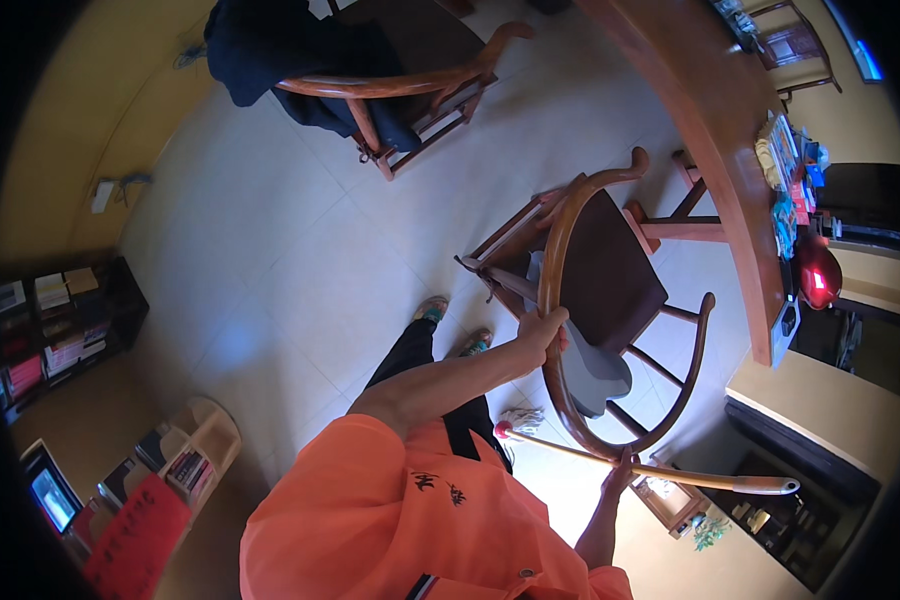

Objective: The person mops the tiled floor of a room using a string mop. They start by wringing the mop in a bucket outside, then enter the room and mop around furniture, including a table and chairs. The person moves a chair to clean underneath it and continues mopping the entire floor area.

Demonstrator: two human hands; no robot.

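Note:
A wooden armchair (566,225) with a curved rail and a dark brown seat stands in front of me. My left hand (542,335) is closed around its curved rail. A grey cushion (592,375) lies inside the chair, partly behind the rail. My right hand (620,472) is at the mop (690,478), its fingers around the pale yellow handle close against the lower bend of the rail. I cannot tell whether it touches the chair too. Near my feet are the mop's red collar and whitish strands.
A second wooden armchair (400,88) with dark clothing (270,55) on it stands at the far side. A long wooden table (670,90) curves along the right. Shelves with books (65,340) line the left wall, and a light wooden rack (210,440) stands lower left.

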